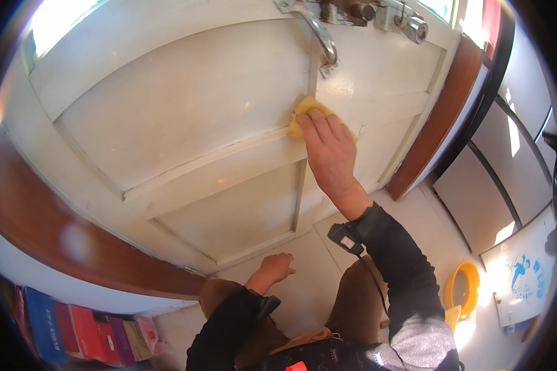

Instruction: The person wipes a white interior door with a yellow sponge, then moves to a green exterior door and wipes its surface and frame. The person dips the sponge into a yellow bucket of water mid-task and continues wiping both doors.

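Note:
My right hand (331,151) presses a yellow cloth (304,108) flat against the white panelled door (192,99). Its fingers are closed over the cloth, at a raised strip where panels meet below the curved metal handle (319,34). Part of the cloth lies hidden under the palm. My left hand (275,269) hangs low beside my left knee, with nothing in it. Its fingers are loosely bent and apart, clear of the door.
Lock parts (408,26) stick out at the door's top. Brown frame wood (436,117) borders it on the right. A yellow basin (462,289) stands on the tiled floor at right, near a grey cabinet (476,179). Colourful boxes (83,331) line the lower left.

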Tool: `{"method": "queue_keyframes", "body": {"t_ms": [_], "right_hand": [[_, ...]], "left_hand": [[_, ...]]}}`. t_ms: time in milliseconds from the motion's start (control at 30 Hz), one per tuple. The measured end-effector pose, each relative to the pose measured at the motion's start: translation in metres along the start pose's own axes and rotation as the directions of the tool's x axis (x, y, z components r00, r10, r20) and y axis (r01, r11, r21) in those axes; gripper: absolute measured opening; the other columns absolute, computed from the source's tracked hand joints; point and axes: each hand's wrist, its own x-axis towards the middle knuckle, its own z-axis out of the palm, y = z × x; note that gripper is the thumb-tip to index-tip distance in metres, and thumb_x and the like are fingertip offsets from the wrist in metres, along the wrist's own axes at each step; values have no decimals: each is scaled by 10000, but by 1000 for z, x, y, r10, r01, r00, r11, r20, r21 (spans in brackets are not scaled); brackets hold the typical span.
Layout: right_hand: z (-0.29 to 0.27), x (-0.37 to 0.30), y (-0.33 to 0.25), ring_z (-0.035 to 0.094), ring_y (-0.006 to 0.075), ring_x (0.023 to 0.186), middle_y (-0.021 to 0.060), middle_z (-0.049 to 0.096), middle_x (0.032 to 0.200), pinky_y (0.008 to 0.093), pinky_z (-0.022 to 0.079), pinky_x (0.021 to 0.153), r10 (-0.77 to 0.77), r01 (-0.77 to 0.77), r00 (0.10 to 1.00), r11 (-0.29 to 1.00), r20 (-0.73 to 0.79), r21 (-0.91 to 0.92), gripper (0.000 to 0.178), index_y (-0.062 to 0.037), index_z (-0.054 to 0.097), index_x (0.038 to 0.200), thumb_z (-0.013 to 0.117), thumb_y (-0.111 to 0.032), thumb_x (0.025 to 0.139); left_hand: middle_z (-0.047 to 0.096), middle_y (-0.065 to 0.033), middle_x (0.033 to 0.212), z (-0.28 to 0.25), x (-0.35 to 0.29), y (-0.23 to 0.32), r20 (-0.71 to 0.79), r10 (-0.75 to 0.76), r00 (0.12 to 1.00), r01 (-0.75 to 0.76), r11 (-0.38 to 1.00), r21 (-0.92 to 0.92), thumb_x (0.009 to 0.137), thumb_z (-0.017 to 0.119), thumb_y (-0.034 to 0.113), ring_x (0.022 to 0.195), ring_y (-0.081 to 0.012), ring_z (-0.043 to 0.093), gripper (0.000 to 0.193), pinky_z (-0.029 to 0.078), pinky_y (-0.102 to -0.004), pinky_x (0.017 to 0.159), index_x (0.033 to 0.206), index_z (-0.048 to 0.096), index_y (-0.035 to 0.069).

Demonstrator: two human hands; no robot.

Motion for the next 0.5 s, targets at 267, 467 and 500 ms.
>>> {"method": "queue_keyframes", "body": {"t_ms": [267,467,500], "right_hand": [[5,26,-49,658,304,924,113,681,988,384,546,777,92,-41,992,888,-89,459,286,-84,676,1025,645,22,761],[-3,27,-27,620,276,920,85,644,980,353,511,704,39,-29,993,995,-113,91,280,-89,630,1036,631,-39,760],[-1,29,-34,618,276,914,86,643,980,354,512,703,67,-60,997,988,-47,145,276,-89,628,1032,630,-35,761]], "left_hand": [[670,-156,1127,-2,10,-3,67,-29,997,27,999,37,849,745,395,1066,-363,647,434,524,-477,857,1117,626,76],[678,-149,1116,-2,6,-1,-31,-32,999,33,999,20,852,744,405,1034,-374,661,436,534,-490,834,1113,630,74],[678,-149,1113,-1,5,0,-31,-20,999,20,1000,6,852,744,404,1029,-374,662,437,535,-492,831,1115,630,74]]}}
